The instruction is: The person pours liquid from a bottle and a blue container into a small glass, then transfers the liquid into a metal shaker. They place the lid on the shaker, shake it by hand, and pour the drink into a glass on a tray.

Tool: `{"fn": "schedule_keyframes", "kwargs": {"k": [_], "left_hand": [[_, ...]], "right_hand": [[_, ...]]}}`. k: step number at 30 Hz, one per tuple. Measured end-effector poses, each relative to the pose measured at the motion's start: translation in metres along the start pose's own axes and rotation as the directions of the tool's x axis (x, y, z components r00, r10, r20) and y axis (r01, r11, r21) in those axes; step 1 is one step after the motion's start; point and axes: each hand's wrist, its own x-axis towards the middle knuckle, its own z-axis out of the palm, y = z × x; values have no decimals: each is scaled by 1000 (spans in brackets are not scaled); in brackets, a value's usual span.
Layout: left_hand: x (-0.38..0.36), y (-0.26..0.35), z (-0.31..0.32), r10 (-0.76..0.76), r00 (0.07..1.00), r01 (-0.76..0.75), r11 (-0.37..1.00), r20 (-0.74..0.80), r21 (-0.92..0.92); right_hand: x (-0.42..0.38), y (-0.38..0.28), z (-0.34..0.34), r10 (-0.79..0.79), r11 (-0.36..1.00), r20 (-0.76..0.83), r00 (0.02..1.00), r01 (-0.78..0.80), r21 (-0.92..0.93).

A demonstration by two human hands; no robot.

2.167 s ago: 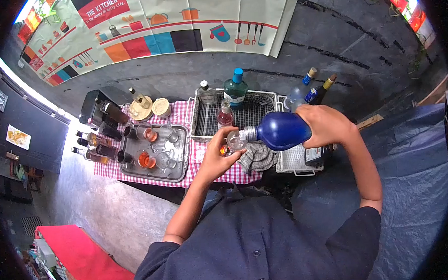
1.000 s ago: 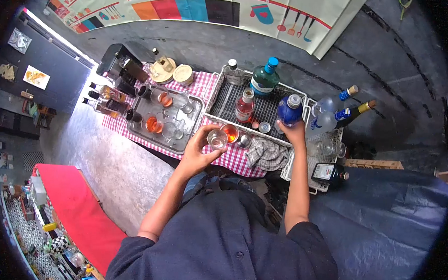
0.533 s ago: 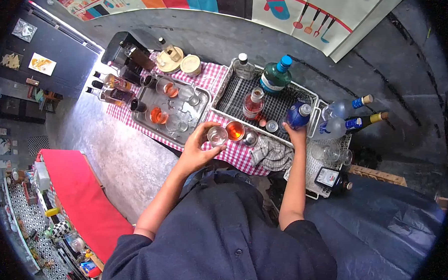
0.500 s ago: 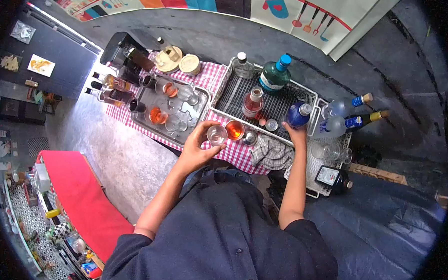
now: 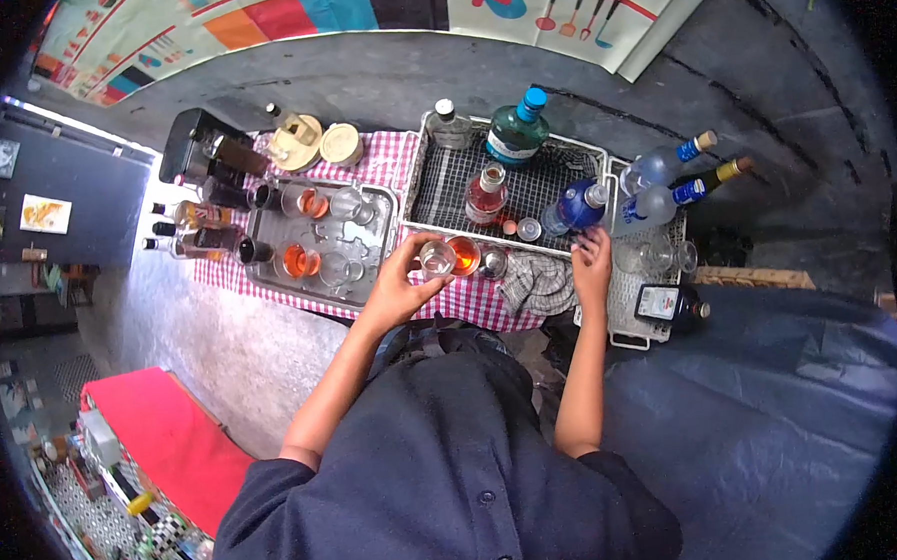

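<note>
My left hand (image 5: 399, 292) has thumb and fingers closed around a small clear glass (image 5: 437, 260). Right against it stands a glass of orange-amber liquid (image 5: 465, 256). My right hand (image 5: 592, 262) is at the front rim of the white wire basket (image 5: 527, 243), fingers loosely apart with nothing seen in them. Just beyond those fingertips a blue bottle (image 5: 577, 206) leans in the basket; whether they still touch it is hard to see. A pink bottle (image 5: 486, 195), a green bottle with a blue cap (image 5: 518, 129) and a clear bottle (image 5: 449, 128) share the basket.
Left, a metal tray (image 5: 314, 291) carries several glasses, some with orange liquid. A checked cloth (image 5: 539, 284) and a small metal cup (image 5: 492, 263) lie in front of the basket. A second rack (image 5: 625, 317) with bottles and glasses is at the right. A dark labelled bottle (image 5: 673, 303) lies there.
My right hand has come off the blue bottle's body down to the basket's front rim. The clear glass in my left hand is now closer to the amber one. The camera view has shifted.
</note>
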Motion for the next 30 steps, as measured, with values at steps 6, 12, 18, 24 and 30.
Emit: {"fn": "schedule_keyframes", "kwargs": {"k": [6,12,18,24,30], "left_hand": [[15,-36,-8,20,995,-43,971,100,234],[30,-58,-14,-62,974,20,981,216,192],[38,-74,-11,-53,968,-12,967,246,254],[35,-78,-8,-57,978,-3,958,202,286],[32,-72,-1,-78,984,21,941,158,337]], "right_hand": [[-66,21,13,49,989,31,998,-44,-139],[-85,50,34,294,799,257,921,-89,-595],[-84,54,52,354,683,321,879,-8,-730],[-82,51,62,407,621,294,865,-26,-784],[-73,36,60,503,601,326,801,-53,-797]]}}
